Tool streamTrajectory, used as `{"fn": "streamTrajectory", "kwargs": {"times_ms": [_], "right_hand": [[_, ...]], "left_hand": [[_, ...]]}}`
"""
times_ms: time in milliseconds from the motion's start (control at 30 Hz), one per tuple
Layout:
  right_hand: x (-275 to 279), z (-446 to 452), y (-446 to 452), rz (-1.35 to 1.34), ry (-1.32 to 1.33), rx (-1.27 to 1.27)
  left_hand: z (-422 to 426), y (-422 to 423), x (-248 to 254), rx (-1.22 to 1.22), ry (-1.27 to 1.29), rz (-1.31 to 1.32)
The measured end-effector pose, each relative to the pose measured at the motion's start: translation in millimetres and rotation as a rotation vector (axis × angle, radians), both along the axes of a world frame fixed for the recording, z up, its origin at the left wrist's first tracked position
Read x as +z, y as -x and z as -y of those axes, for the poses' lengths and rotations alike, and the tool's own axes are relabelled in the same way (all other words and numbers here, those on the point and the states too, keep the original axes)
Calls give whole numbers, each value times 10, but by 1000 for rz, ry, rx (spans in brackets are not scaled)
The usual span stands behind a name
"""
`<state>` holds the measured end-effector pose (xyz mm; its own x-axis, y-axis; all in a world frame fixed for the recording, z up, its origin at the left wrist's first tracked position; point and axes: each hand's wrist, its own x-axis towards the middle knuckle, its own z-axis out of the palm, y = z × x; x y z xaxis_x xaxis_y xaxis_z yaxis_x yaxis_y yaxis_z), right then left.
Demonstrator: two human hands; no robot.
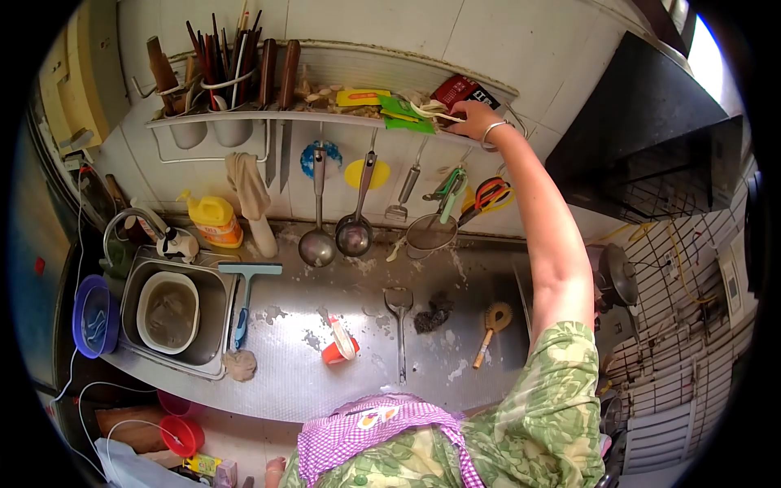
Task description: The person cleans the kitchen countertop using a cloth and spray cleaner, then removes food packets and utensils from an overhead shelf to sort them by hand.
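Note:
My right hand (476, 120), with a bangle (490, 136) at the wrist, reaches up to the right end of the wall shelf (285, 115). Its fingers are curled down among packets, partly hidden, and pale thin strips (429, 111) run up to them; what they grip I cannot make out. Close by lie a red packet (462, 91), a green packet (407, 114) and a yellow packet (363, 98). At the lower edge, beside the checked apron (342, 443), a small patch of skin may be my left hand (275, 470); no fingers can be made out.
Ladles (317, 246), a strainer (431, 233) and scissors (488, 198) hang below the shelf. On the steel counter (285, 358) lie a spatula (399, 325), a brush (493, 324), a scouring pad (433, 314), a red-and-white object (340, 346) and a squeegee (245, 297). A sink (213, 342) holds a basin (194, 313).

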<state>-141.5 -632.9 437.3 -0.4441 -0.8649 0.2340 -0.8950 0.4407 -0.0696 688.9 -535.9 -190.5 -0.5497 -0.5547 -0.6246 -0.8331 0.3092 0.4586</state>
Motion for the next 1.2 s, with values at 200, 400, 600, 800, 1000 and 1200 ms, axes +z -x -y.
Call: {"fn": "streamTrajectory", "kwargs": {"times_ms": [200, 400, 600, 800, 1000, 1200], "right_hand": [[101, -11, 93, 353, 252, -204], [101, 138, 140, 421, 452, -115], [-111, 511, 74, -41, 221, 106], [-36, 648, -58, -55, 191, -27], [107, 577, 111, 353, 559, -33], [256, 459, -84, 477, 490, -10]], "left_hand": [[-22, 11, -117, 802, -543, -188], [-104, 43, 58, 1121, -639, -271], [-110, 35, 27, 1113, -619, -319], [-198, -43, 66, 1086, -597, -357], [-343, -172, 124, 592, -224, -364], [-282, -75, 66, 1111, -670, -387]]}}
